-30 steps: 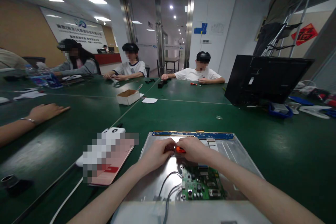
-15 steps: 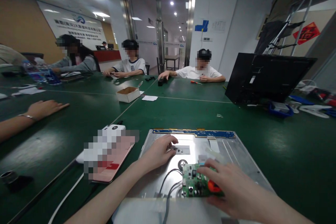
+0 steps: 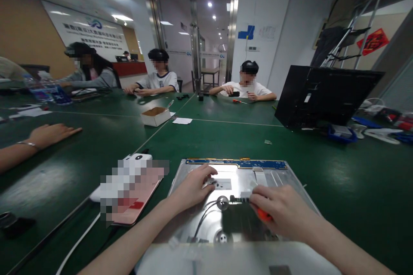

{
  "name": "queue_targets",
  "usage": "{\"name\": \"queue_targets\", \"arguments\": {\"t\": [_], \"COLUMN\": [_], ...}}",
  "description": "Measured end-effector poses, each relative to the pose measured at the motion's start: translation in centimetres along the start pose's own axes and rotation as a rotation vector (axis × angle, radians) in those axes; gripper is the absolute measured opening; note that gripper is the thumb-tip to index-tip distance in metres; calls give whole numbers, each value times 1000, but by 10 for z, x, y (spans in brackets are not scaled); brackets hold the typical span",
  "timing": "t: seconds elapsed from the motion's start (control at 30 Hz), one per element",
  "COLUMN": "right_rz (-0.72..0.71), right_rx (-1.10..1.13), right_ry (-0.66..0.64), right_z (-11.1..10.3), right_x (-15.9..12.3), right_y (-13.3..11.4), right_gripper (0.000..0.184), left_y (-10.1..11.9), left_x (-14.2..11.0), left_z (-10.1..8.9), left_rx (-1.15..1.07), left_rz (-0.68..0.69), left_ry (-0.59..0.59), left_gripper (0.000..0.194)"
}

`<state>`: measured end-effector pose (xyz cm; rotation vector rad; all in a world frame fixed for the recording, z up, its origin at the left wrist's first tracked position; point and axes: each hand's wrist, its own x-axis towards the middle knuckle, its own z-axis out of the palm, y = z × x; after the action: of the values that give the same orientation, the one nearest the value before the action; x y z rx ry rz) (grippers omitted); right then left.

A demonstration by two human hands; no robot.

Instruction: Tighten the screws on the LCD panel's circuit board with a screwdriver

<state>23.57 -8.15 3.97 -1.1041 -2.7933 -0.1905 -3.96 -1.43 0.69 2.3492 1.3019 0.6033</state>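
A silvery metal display panel lies in front of me, with a narrow blue circuit strip along its far edge. My left hand rests on the panel's left side, fingers bent and apart, beside a few small screws. My right hand grips a green circuit board, now seen nearly edge-on and raised off the metal. An orange-red piece shows under that hand's fingers; its kind is hidden. A thin dark cable curves over the panel to the left of the board.
Left of the panel lie a pink phone and a white device with a cable. Ahead stand a small white box and a black monitor. Co-workers sit across the green table; another person's hand rests at left.
My right hand has closed on the circuit board and tilted it up from lying flat on the panel. My left hand has stayed put. A co-worker opposite has lifted a small black object.
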Motion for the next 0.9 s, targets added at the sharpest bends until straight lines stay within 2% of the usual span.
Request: {"name": "queue_targets", "arguments": {"t": [0.17,0.4,0.6,0.77,0.9], "right_rz": [127,127,73,51,58], "right_rx": [172,237,129,198,221], "right_ry": [-46,-61,-132,-200,-301], "right_z": [-13,-18,-21,-20,-8], "right_x": [29,40,21,6,2], "right_y": [23,32,11,-13,-22], "right_gripper": [15,16,15,1,10], "left_y": [2,0,-2,1,3], "left_x": [-1,-1,0,-1,-1], "left_z": [-2,-1,2,1,0], "left_rx": [1,-23,9,19,24], "left_rz": [-18,17,-15,37,35], "left_ry": [2,23,-1,15,9], "left_gripper": [21,21,21,19,16]}}
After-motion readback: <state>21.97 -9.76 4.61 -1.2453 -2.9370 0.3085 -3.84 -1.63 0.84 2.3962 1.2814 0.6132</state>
